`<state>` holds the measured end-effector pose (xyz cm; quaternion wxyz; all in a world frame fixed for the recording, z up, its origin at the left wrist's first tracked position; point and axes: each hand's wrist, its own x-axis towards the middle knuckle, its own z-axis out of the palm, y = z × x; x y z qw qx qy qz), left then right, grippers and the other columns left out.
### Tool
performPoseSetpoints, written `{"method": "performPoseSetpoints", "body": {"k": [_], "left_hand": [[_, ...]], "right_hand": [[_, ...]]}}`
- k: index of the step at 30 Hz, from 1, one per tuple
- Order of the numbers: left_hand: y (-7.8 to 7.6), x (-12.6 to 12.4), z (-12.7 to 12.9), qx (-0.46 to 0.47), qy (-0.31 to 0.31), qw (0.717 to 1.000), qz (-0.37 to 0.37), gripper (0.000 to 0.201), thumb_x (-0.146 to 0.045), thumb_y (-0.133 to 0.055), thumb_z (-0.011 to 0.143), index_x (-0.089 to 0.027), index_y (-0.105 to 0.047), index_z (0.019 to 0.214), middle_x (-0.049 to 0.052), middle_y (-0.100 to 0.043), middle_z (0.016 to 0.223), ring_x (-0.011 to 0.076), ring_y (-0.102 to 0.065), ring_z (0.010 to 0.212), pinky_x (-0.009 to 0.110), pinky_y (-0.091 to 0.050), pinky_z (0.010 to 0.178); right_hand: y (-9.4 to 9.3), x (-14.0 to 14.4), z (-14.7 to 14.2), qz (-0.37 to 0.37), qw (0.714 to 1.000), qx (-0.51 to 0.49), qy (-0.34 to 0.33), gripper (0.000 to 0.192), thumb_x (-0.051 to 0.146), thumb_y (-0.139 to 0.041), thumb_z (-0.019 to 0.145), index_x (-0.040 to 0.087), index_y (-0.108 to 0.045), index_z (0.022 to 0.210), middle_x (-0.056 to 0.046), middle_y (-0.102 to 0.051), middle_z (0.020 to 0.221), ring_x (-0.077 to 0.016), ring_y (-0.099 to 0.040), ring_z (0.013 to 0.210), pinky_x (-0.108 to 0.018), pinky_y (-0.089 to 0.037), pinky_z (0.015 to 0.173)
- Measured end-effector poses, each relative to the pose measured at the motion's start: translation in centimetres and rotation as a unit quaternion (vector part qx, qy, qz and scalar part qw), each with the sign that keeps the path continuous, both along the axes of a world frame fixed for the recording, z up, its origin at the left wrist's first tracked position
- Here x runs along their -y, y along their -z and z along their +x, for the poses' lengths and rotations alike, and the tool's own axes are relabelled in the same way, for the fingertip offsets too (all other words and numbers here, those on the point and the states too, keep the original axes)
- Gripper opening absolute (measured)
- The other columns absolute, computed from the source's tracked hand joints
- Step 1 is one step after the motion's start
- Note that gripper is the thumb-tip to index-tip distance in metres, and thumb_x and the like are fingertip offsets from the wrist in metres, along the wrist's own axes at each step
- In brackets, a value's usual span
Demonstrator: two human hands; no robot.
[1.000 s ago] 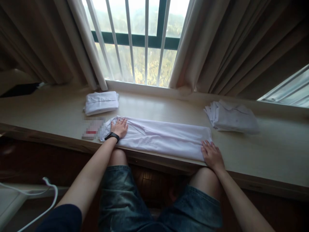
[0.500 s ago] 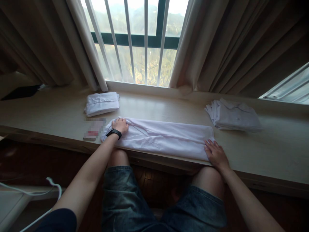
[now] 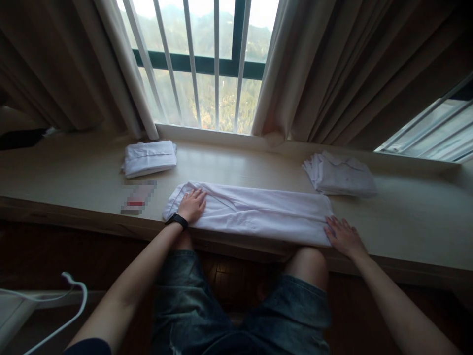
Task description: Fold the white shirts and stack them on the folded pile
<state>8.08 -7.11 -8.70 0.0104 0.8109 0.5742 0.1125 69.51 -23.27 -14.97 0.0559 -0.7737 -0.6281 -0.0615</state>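
A long white garment (image 3: 254,212), folded into a narrow strip, lies across the wooden window ledge (image 3: 74,172) in front of me. My left hand (image 3: 192,204), with a black wristband, rests flat on the strip's left end. At the strip's right end my right hand (image 3: 343,236) lies flat on the ledge, its fingertips touching the cloth's near corner. Neither hand grips anything.
A neatly folded white garment (image 3: 150,158) sits at the back left of the ledge. A looser pile of white garments (image 3: 340,177) lies at the back right. A small blurred card (image 3: 137,197) lies left of the strip. Curtains (image 3: 332,69) hang behind; a white cable (image 3: 70,305) runs at lower left.
The strip has shifted a little to the right under my hands. My left hand went from curled over the end to flat, and my right hand slid to the cloth's right edge.
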Motion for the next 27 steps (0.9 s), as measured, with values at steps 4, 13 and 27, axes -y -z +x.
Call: {"method": "performPoseSetpoints", "body": {"k": [4,13,27], "left_hand": [[-2.0,2.6,0.9,0.050,0.022,0.997,0.049,0.040,-0.038,-0.040,0.100,-0.017,-0.069,0.117,0.014,-0.066,0.124,0.0276,-0.059,0.118,0.041,-0.044,0.105],[-1.7,6.9,-1.8,0.073,0.077,0.994,-0.035,0.031,-0.049,-0.054,0.094,-0.022,-0.069,0.090,0.008,-0.069,0.097,0.0250,-0.062,0.096,0.037,-0.048,0.088],[0.0,7.6,-3.9,0.172,0.022,0.985,-0.016,0.019,-0.034,-0.046,0.096,-0.021,-0.056,0.087,0.007,-0.064,0.094,0.0232,-0.059,0.087,0.036,-0.045,0.082]], "right_hand": [[-3.2,-1.2,-6.8,0.140,0.988,-0.049,-0.042,0.051,0.031,-0.038,0.095,0.013,-0.063,0.135,-0.015,-0.062,0.138,-0.0309,-0.048,0.137,-0.052,-0.039,0.114],[-9.2,-8.9,-30.1,-0.020,0.909,-0.234,-0.344,0.034,0.015,-0.057,0.089,0.021,-0.073,0.118,-0.006,-0.073,0.118,-0.0218,-0.063,0.114,-0.033,-0.047,0.104],[-8.0,-14.3,-32.9,-0.119,0.867,-0.325,-0.360,0.011,0.026,-0.068,0.089,0.022,-0.073,0.098,-0.004,-0.075,0.102,-0.0179,-0.068,0.091,-0.025,-0.049,0.081]]}}
